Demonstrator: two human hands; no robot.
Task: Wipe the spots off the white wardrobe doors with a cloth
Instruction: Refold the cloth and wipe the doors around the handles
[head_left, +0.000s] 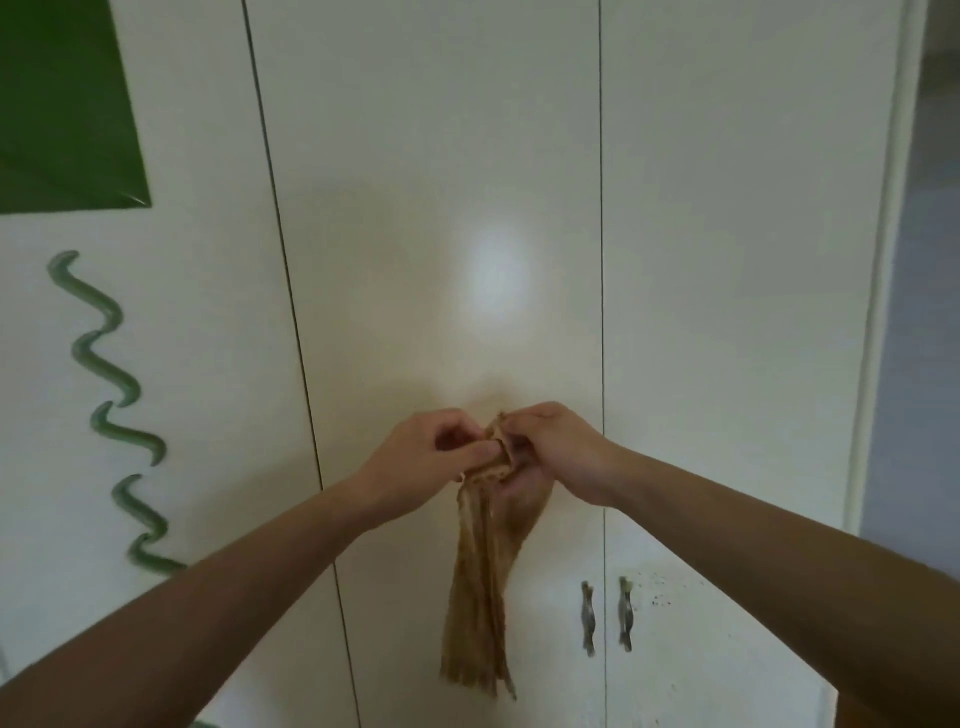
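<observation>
Both hands, left hand and right hand, pinch the tan cloth hanging before the white wardrobe doors; dark spots right of the handles.

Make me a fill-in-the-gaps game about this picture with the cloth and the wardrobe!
1. The cloth hangs ____ from the left hand and right hand.
2. The wavy line is coloured ____.
3. The wardrobe shows ____ metal handles.
4. The dark spots lie to the ____ of both handles.
Missing words: down, green, two, right.
</observation>
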